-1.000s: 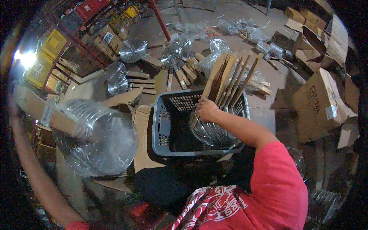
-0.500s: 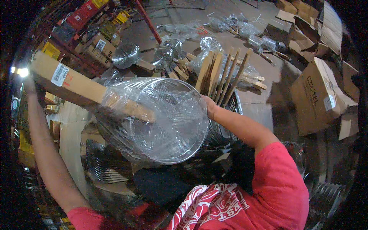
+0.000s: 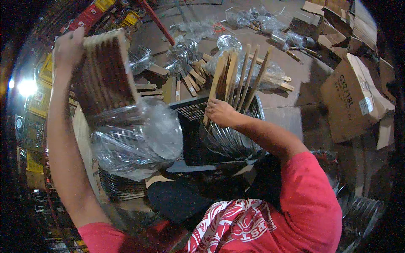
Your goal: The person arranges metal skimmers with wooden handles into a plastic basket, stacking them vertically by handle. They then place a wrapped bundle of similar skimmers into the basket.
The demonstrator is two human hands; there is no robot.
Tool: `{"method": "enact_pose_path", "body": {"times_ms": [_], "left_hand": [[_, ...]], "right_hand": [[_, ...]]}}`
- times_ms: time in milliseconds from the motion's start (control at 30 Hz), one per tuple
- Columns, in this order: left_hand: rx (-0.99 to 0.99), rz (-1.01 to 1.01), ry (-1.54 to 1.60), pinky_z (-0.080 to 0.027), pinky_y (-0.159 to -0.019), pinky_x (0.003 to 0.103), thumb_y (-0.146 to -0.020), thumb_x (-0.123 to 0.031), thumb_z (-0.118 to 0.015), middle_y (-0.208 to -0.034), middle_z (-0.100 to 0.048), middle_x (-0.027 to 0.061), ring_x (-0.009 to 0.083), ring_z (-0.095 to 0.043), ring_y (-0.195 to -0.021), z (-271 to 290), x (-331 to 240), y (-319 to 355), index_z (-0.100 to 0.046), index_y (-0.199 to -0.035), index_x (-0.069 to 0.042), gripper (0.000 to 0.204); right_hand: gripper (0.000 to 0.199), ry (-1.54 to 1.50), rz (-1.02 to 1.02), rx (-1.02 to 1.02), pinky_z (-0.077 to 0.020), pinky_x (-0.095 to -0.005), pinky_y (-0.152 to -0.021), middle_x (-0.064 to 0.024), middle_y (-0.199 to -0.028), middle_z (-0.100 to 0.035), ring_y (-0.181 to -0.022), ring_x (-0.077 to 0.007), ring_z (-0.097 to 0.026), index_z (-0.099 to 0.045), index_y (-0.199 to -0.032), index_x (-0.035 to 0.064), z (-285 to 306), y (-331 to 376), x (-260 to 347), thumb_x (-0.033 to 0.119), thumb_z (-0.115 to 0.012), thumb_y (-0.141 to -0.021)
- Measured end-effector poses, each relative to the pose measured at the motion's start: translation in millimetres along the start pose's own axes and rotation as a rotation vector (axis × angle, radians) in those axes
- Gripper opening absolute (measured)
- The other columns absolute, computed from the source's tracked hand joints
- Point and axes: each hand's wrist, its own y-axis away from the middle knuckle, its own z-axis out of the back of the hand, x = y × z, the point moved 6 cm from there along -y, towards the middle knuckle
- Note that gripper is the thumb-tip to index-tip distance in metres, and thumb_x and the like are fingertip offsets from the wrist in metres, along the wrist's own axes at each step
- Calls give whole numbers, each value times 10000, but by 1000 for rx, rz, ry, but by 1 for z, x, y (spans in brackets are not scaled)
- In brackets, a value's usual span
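My left hand (image 3: pixel 69 49), raised at the left, is closed on the wooden handle ends of a bundle of mesh strainers (image 3: pixel 162 133). Clear plastic wraps the bundle's round mesh heads, which hang at the crate's left side. My right hand (image 3: pixel 221 113) has its fingers curled round the lower part of wooden handles (image 3: pixel 223 80). These handles belong to wire-headed strainers (image 3: pixel 225 141) that stand in a black plastic crate (image 3: pixel 190 106), handles upward and leaning. How many handles the right fingers hold is hidden.
More strainers (image 3: pixel 181 57) with wooden handles lie on the floor beyond the crate. Plastic-wrapped ones (image 3: pixel 274 31) lie farther off. Opened cardboard boxes (image 3: pixel 350 101) stand at the right. A red-posted shelf with yellow bins (image 3: pixel 130 19) runs along the left. Stacked strainers (image 3: pixel 122 185) sit near my legs.
The wrapped bundle has swung left, its handle ends turning toward me and its heads leaving the middle. My right hand has left the bundle's rim for the handles in the crate.
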Motion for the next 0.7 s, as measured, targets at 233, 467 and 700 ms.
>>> {"method": "enact_pose_path", "body": {"times_ms": [233, 467, 700], "left_hand": [[-117, -328, -33, -527, -752, 545, -961, -244, -507, -921, -675, 245, 461, -668, -871, 19, -98, -64, -585, -946, -42, 217], [8, -133, 340, -536, -806, 559, -960, -316, -486, -968, -688, 256, 462, -679, -906, 3, -214, -71, -637, -923, -36, 320], [532, 40, 658, -567, -938, 508, -899, -485, -580, -1163, -714, 261, 395, -714, -1074, -4, -388, -37, -767, -1090, -43, 516]], "right_hand": [[319, 26, 29, 21, -352, -404, -1145, -45, -1159, -692, -1220, -242, -562, -734, -1055, 127, -19, -4, -6, 275, -667, -780], [173, -16, 72, -123, -422, -398, -1049, -35, -1020, -684, -1165, -243, -553, -747, -822, 158, -48, -3, -12, 277, -636, -764], [290, -661, -273, -38, -422, -442, -1079, -119, -1217, -689, -1278, -330, -537, -751, -1077, 132, -59, 14, -34, 273, -582, -888]]}}
